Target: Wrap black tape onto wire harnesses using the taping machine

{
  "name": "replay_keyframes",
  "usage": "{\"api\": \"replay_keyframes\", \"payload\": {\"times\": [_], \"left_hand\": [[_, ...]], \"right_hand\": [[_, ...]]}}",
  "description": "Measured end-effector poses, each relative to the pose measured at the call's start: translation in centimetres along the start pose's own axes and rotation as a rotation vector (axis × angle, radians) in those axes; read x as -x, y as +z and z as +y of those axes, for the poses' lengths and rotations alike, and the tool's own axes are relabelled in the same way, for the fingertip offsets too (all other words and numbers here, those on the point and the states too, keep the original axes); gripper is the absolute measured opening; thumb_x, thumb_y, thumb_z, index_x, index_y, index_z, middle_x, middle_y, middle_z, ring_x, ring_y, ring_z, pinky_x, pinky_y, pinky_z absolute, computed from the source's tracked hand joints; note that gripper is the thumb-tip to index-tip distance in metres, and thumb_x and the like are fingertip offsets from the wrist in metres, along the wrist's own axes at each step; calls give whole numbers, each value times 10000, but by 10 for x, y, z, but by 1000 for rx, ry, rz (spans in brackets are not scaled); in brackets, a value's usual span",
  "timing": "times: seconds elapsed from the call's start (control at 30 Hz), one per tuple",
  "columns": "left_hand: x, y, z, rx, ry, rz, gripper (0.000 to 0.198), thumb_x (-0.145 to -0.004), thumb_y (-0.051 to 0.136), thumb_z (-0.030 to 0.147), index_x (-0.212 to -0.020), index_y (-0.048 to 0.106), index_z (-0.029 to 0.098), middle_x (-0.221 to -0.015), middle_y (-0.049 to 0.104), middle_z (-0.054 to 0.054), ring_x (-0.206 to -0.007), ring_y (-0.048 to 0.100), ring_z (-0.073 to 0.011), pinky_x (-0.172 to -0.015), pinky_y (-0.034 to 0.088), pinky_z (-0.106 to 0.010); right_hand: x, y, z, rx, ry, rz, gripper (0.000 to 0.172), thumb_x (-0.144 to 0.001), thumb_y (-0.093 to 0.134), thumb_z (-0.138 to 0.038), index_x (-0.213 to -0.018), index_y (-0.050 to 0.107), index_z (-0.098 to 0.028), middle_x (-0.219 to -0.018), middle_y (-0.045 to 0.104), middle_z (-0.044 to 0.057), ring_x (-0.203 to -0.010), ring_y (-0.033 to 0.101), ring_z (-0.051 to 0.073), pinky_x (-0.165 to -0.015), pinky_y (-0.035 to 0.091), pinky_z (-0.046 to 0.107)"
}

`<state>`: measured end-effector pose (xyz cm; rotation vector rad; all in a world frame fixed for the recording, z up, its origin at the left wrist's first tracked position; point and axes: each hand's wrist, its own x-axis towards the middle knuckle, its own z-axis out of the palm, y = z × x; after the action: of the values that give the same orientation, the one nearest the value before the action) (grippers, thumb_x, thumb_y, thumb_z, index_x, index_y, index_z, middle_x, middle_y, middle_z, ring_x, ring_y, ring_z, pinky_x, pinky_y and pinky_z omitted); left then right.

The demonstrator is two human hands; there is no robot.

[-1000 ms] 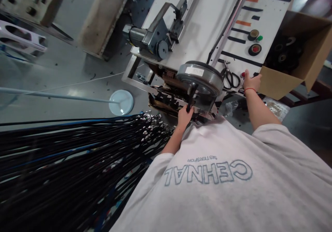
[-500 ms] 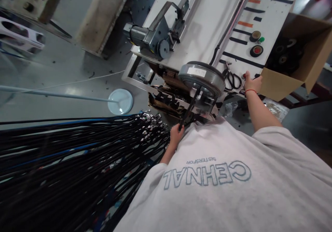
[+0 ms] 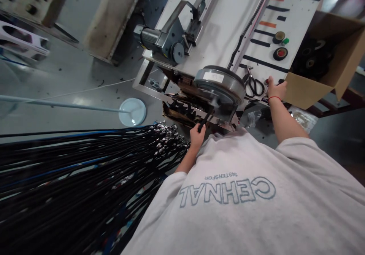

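Observation:
My left hand is closed around a black cable, whose far end reaches the round grey machine head at the bench's near end. Blur hides the centre of that head. On the bench's right corner, my right hand has its fingers bent around something I cannot make out. A small red part shows by its thumb and a black piece by its fingers. Just left of this hand lie black-handled scissors. Tape rolls rest farther up the white bench.
A motor unit stands on the bench's left side. At right is an open cardboard box with black rolls inside. Many black cables hang at lower left, beside a pale blue round base with a pole on the floor.
My left hand has moved slightly up and right, closer to the machine head, and less cable shows between them. My right hand stays at the bench corner.

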<state>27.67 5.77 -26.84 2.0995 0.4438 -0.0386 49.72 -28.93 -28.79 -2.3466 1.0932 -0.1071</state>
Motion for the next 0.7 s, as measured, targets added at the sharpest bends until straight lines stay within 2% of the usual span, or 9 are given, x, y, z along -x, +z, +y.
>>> {"api": "replay_keyframes", "payload": {"times": [0.17, 0.27, 0.37, 0.47, 0.53, 0.63, 0.7], "left_hand": [[-17, 12, 9, 25, 24, -18, 362, -880, 528, 491, -680, 509, 189, -580, 498, 22, -593, 482, -127, -597, 383, -236], [-26, 20, 12, 92, 71, -32, 370, -898, 517, 533, -874, 584, 170, -774, 636, -41, -749, 596, -171, -734, 453, -270], [-34, 27, 16, 138, 120, -32, 408, -934, 468, 548, -1044, 572, 169, -933, 664, -90, -872, 623, -198, -828, 463, -308], [-41, 32, 21, 175, 98, -62, 420, -952, 426, 576, -916, 569, 182, -780, 625, -55, -731, 589, -170, -732, 456, -291], [-44, 35, 25, 275, 48, -159, 476, -937, 422, 623, -767, 524, 189, -627, 529, -7, -578, 505, -129, -598, 416, -260], [-46, 36, 30, 493, -101, -307, 545, -898, 421, 692, -682, 456, 193, -524, 370, 51, -446, 348, -81, -442, 287, -228], [-47, 35, 34, 592, -207, -318, 553, -884, 434, 705, -686, 448, 189, -519, 322, 68, -424, 290, -63, -408, 220, -213]], "right_hand": [[3, -4, -3, 12, 15, -46, 728, -858, 573, -639, -1297, 430, -77, -1295, 569, 255, -1195, 547, 348, -978, 384, 433], [4, -6, -4, 16, 6, -56, 720, -872, 562, -633, -1298, 416, -71, -1308, 561, 259, -1202, 544, 339, -987, 384, 433], [4, -5, -4, 14, 3, -53, 709, -879, 548, -640, -1286, 409, -75, -1309, 558, 259, -1208, 542, 337, -990, 385, 436], [4, -3, -3, 18, 2, -46, 689, -882, 539, -643, -1272, 409, -89, -1302, 561, 246, -1213, 542, 337, -1001, 386, 444], [2, -1, -2, 26, -4, -43, 692, -879, 529, -655, -1271, 410, -98, -1297, 560, 242, -1218, 543, 341, -1009, 392, 466], [-3, 3, 2, 35, -22, -45, 714, -872, 492, -694, -1282, 404, -117, -1287, 548, 245, -1227, 539, 353, -1004, 406, 520], [-7, 6, 5, 29, -45, -45, 732, -854, 493, -718, -1287, 400, -135, -1283, 542, 242, -1229, 537, 361, -992, 414, 551]]}}
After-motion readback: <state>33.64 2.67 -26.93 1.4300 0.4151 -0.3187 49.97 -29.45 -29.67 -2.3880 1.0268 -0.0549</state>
